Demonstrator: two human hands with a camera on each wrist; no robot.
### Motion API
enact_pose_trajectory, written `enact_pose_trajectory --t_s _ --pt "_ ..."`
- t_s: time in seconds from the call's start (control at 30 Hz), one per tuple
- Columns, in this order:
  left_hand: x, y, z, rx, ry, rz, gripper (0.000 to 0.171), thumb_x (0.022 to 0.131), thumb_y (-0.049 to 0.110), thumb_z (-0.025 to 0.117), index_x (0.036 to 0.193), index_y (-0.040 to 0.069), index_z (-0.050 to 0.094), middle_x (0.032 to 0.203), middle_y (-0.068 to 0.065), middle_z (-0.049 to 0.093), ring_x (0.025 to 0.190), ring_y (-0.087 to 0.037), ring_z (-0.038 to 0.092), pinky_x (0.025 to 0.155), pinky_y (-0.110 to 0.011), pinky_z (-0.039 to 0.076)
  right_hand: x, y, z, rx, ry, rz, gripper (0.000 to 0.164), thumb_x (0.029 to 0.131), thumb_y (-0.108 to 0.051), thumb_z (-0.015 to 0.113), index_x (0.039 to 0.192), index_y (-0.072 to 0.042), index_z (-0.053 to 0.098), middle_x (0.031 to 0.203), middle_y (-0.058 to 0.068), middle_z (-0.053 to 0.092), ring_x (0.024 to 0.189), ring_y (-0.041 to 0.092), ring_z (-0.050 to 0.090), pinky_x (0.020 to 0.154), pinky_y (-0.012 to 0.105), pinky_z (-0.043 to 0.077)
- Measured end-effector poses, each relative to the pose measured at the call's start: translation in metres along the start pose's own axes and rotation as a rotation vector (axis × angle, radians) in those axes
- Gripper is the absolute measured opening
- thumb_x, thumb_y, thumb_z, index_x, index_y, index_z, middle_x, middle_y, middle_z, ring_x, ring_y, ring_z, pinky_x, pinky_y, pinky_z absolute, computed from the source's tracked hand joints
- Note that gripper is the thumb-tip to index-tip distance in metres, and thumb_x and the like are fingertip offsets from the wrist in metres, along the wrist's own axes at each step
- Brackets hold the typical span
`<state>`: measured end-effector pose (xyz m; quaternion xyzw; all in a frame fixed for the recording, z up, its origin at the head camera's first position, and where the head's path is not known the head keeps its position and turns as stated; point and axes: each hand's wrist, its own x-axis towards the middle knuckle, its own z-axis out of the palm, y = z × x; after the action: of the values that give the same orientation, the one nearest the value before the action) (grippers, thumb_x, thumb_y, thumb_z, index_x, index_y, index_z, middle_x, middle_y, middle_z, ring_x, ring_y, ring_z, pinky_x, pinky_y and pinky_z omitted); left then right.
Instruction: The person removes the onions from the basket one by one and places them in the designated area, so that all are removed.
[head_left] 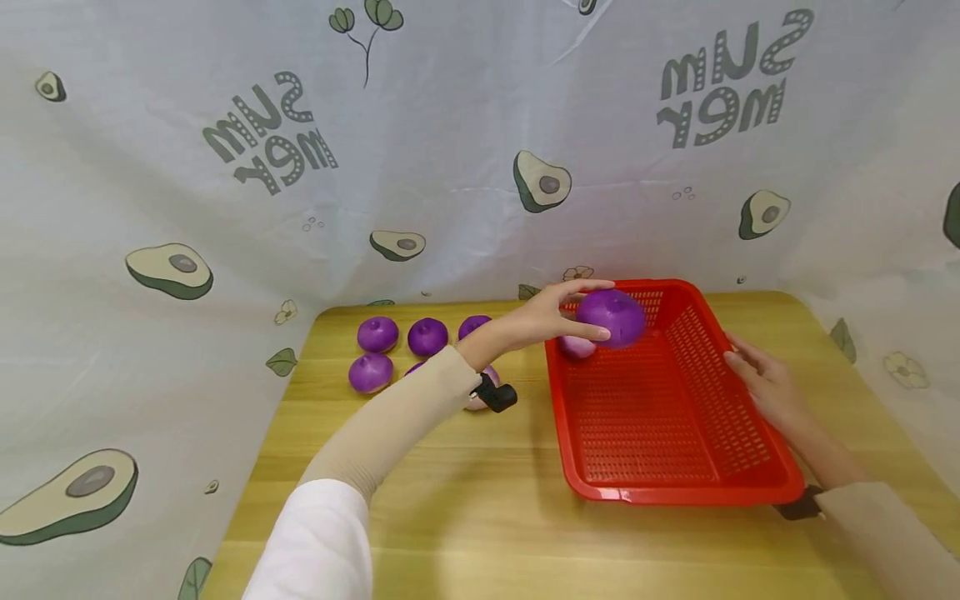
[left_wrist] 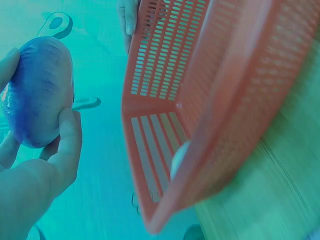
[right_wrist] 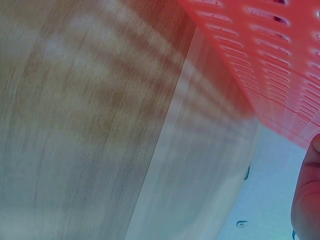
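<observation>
My left hand (head_left: 551, 317) holds a purple onion (head_left: 613, 318), shiny and flattened-round, above the back left part of a red plastic basket (head_left: 675, 492). In the left wrist view, fingers and thumb go round the onion (left_wrist: 42, 90), beside the basket (left_wrist: 240, 95). One more onion (head_left: 577, 347), its pale pink side showing, lies inside at the back left corner. At the basket's right side, my right hand (head_left: 772, 392) grips the rim. Only part of that hand (right_wrist: 307, 200) shows in the right wrist view, against the basket's slotted wall (right_wrist: 270, 65).
Several purple onions (head_left: 377, 334) sit on the wooden table (head_left: 495, 517) left of the basket, some partly hidden behind my left forearm. A white cloth (head_left: 465, 167) printed with avocados hangs at the back and sides. Each wrist wears a black strap (head_left: 495, 393).
</observation>
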<state>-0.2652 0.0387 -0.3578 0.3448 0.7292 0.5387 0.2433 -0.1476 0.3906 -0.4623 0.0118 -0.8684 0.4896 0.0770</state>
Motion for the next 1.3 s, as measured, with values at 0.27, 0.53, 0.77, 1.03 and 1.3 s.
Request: enact_pose_trajectory --t_s 0.27,0.53,0.77,1.03,1.3 --pt "-0.039 -0.005 -0.025 -0.052 0.049 -0.012 0.068 0.086 0.009 0.079 0.147 0.023 0.051 0.147 0.004 0.043 0.13 -0.018 0.045 0.095 -0.03 0.051 0.001 0.002 0.002 0.073 0.016 -0.006 0.052 0.107 -0.019 0.049 0.155 -0.008 0.033 0.099 -0.029 0.057 0.071 -0.004 0.06 0.055 0.016 0.05" --pt "-0.071 -0.016 -0.04 -0.06 0.035 -0.023 0.07 0.088 0.009 0.077 0.15 0.019 0.045 0.144 -0.005 0.047 0.123 -0.024 0.056 0.094 -0.033 0.053 0.001 0.002 0.0 0.064 0.004 0.031 0.056 0.106 -0.025 0.05 0.155 -0.006 0.031 0.101 -0.026 0.057 0.073 -0.004 0.059 0.056 0.016 0.049" --pt "-0.109 -0.029 -0.052 -0.056 0.087 -0.067 0.068 0.089 0.011 0.076 0.15 0.019 0.046 0.146 -0.006 0.047 0.125 -0.027 0.056 0.1 -0.038 0.049 0.002 0.0 0.002 0.011 -0.008 0.036 0.057 0.106 -0.026 0.049 0.155 -0.003 0.03 0.1 -0.03 0.054 0.074 -0.006 0.057 0.057 0.016 0.049" --pt "-0.155 -0.053 -0.066 -0.099 0.141 -0.147 0.07 0.089 0.01 0.076 0.15 0.02 0.045 0.146 -0.01 0.046 0.13 -0.03 0.052 0.106 -0.043 0.043 0.003 0.0 0.0 0.021 -0.007 0.048 0.058 0.106 -0.03 0.05 0.155 -0.007 0.031 0.101 -0.025 0.056 0.076 -0.007 0.056 0.058 0.015 0.048" --pt "-0.198 -0.075 -0.07 -0.14 0.226 -0.22 0.071 0.089 0.012 0.077 0.15 0.021 0.044 0.153 -0.008 0.039 0.133 -0.035 0.048 0.106 -0.044 0.043 0.002 -0.002 0.001 0.002 -0.022 0.061 0.057 0.106 -0.028 0.049 0.156 -0.007 0.029 0.1 -0.031 0.053 0.075 -0.007 0.057 0.057 0.017 0.05"
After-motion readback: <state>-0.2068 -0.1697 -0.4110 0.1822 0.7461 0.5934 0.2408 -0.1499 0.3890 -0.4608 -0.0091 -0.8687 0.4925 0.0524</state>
